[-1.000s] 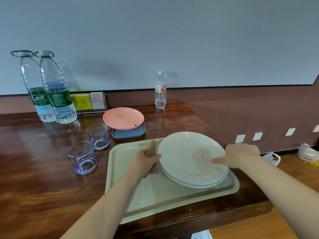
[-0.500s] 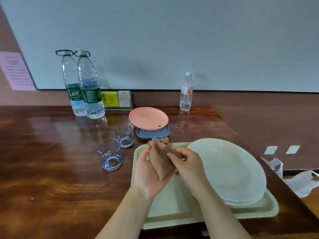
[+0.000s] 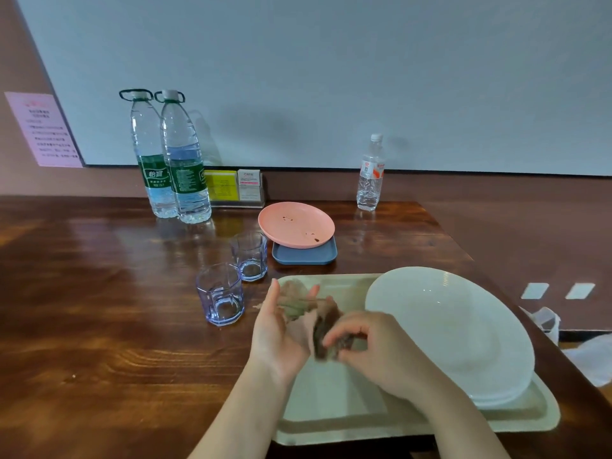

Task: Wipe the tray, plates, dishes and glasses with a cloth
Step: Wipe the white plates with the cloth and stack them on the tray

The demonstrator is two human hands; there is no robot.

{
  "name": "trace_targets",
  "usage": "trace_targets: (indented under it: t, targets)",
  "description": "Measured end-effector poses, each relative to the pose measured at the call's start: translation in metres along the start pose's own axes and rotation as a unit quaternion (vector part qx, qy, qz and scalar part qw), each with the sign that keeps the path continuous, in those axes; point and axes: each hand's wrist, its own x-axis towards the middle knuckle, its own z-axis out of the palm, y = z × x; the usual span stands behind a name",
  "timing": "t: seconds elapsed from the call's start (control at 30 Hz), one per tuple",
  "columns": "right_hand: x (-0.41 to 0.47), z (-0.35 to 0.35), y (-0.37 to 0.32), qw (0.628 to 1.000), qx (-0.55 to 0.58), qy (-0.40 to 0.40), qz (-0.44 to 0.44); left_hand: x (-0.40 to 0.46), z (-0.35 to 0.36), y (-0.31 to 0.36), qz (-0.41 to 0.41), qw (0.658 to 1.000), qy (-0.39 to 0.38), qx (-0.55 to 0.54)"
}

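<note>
Both hands have shifted on the cloth (image 3: 323, 321) since half a second ago: the left hand (image 3: 281, 329), which was cupped under it, now lies open and palm up with the cloth draped across its fingers, while the right hand (image 3: 371, 351) pinches the lower end and draws it out, so the cloth looks to be getting unfolded or refolded, and no wiping has begun. All of this happens above the near left part of the tray (image 3: 334, 415), which sits at the front right of the bench (image 3: 99, 326). Stacked white plates (image 3: 457, 329) fill the tray's right half, untouched. Behind the tray a pink dish (image 3: 296, 223), spotted with dark marks, rests on a blue dish (image 3: 304, 255), and left of the tray stand two glasses (image 3: 220, 293). Farther behind the tray, along the pale wall, are two large water bottles (image 3: 172, 160), a card holder (image 3: 236, 188) and a small bottle (image 3: 371, 173). Blur hides the cloth's exact folds
</note>
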Motion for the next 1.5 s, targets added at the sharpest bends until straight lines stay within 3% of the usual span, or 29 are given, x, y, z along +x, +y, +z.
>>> trace_targets:
  t: [0.07,0.1,0.27,0.4,0.47,0.53,0.57,0.6,0.67,0.73,0.77,0.8,0.87,0.97,1.03,1.17,1.23,1.37,1.5]
  targets:
    - [-0.008,-0.003,0.001,0.990,-0.057,-0.113,0.057,0.001,0.002,-0.002,0.013,1.000,-0.002,0.023]
    - [-0.010,-0.003,0.002,0.989,-0.052,-0.121,0.071,0.001,0.004,-0.003,0.009,0.999,-0.006,0.051]
    - [0.002,0.001,0.007,0.988,0.024,0.127,0.082,-0.008,0.014,-0.006,-0.051,0.992,-0.025,0.116]
    - [0.005,0.005,0.007,0.992,-0.039,0.090,0.082,-0.012,0.017,-0.006,-0.031,0.985,-0.054,0.161]
    - [0.009,0.006,0.007,0.989,-0.066,0.121,0.054,-0.014,0.018,-0.005,-0.034,0.976,-0.064,0.205]
    - [0.013,0.004,0.011,0.980,-0.024,0.177,0.085,-0.016,0.019,-0.002,-0.032,0.956,-0.055,0.287]
    - [0.016,0.002,0.014,0.971,0.048,0.199,0.122,-0.016,0.019,0.000,-0.021,0.943,-0.038,0.330]
    - [0.017,-0.001,0.015,0.949,0.162,0.213,0.167,-0.017,0.019,0.002,-0.009,0.933,-0.021,0.358]
    - [0.018,-0.007,0.010,0.858,0.401,0.202,0.250,-0.017,0.019,0.007,0.010,0.930,-0.007,0.366]
    - [0.018,-0.013,0.007,0.787,0.519,0.177,0.284,-0.017,0.022,0.011,0.033,0.932,-0.001,0.362]
    - [0.017,-0.014,0.005,0.780,0.533,0.159,0.289,-0.017,0.025,0.012,0.051,0.929,0.011,0.367]
    - [0.017,-0.013,0.005,0.789,0.525,0.139,0.289,-0.017,0.027,0.012,0.073,0.924,0.024,0.375]
    - [0.018,-0.008,0.009,0.849,0.423,0.119,0.291,-0.016,0.031,0.013,0.117,0.906,0.044,0.405]
    - [0.018,-0.006,0.012,0.919,0.252,0.145,0.264,-0.012,0.030,0.018,0.189,0.823,0.085,0.528]
    - [0.020,-0.012,0.013,0.921,0.224,0.180,0.262,-0.012,0.030,0.023,0.224,0.783,0.097,0.573]
    - [0.027,-0.024,0.011,0.865,0.348,0.205,0.298,-0.015,0.033,0.030,0.210,0.798,0.079,0.559]
    - [0.029,-0.029,0.008,0.872,0.363,0.202,0.258,-0.015,0.037,0.030,0.238,0.787,0.047,0.567]
    - [0.032,-0.044,-0.001,0.909,0.342,0.229,0.069,-0.014,0.051,0.043,0.373,0.727,-0.022,0.576]
    - [0.036,-0.046,0.002,0.915,0.316,0.247,0.029,-0.011,0.055,0.049,0.400,0.736,-0.014,0.546]
